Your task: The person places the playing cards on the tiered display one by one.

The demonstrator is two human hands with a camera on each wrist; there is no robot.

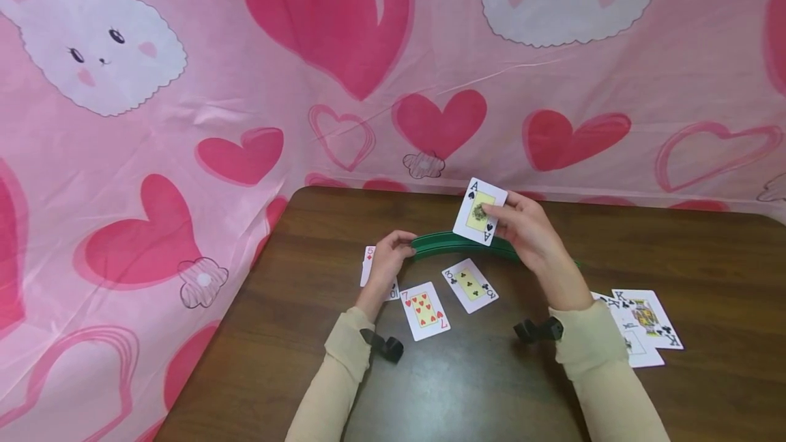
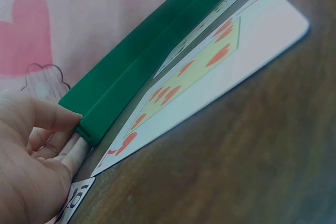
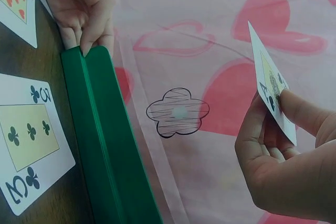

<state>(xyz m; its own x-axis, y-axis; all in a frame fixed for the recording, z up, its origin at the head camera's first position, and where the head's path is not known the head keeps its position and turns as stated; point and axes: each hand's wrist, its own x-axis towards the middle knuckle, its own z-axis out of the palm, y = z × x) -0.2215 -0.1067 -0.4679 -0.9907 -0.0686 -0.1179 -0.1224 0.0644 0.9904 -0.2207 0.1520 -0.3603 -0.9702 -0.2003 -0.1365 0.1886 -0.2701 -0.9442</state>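
Between thumb and fingers, my right hand (image 1: 533, 234) pinches an ace of spades (image 1: 471, 213), its face toward the head camera. The card is raised above a curved green card holder (image 1: 439, 244), overlapping its middle in the head view. My left hand (image 1: 387, 261) grips the holder's left end, thumb on one side and fingers on the other, as the left wrist view shows. In front of the holder a seven of hearts (image 1: 425, 311) and a three of clubs (image 1: 469, 285) lie face up. A five of diamonds (image 1: 367, 266) and a ten (image 1: 393, 293) are partly hidden by my left hand.
A king of clubs (image 1: 645, 319) overlaps other face-up cards (image 1: 645, 355) on the right, beside my right sleeve. Everything lies on a brown wooden table (image 1: 454, 387). Behind it hangs a pink cloth (image 1: 368, 128) with hearts and rabbit faces.
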